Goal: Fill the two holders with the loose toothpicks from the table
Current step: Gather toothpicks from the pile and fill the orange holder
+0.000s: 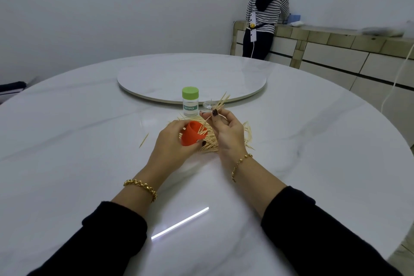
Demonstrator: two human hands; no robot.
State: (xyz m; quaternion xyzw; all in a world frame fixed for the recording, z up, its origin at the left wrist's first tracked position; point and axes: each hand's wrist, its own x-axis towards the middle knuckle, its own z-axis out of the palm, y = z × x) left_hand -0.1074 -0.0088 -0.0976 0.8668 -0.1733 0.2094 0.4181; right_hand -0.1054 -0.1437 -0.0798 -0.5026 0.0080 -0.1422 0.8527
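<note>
The left hand [171,141] is holding a red holder [190,135] just above the worktop [78,130], its fingers [179,126] curling round the cup and the thumb pressing on its lower side; the holder is tilting with its mouth towards the right hand, and a few toothpick tips are showing at that mouth. The right hand [227,134] is hovering just beside it, its fingers [228,116] pinching a small bunch of toothpicks [221,102] whose points are fanning up and away. Under both hands a loose pile of toothpicks [248,135] is lying towards the middle of the worktop, between the near edge and the raised turntable [190,74]. A single stray toothpick [144,140] is lying apart, to the left of the pile. The second holder [190,102], clear with a green cap and a label reading TOOTHPICK, is standing upright just beyond the pile, near the turntable's near rim, with a small clear lid-like piece [208,104] just to its right. Far behind, a person in a striped top [266,13] is standing at a counter.
</note>
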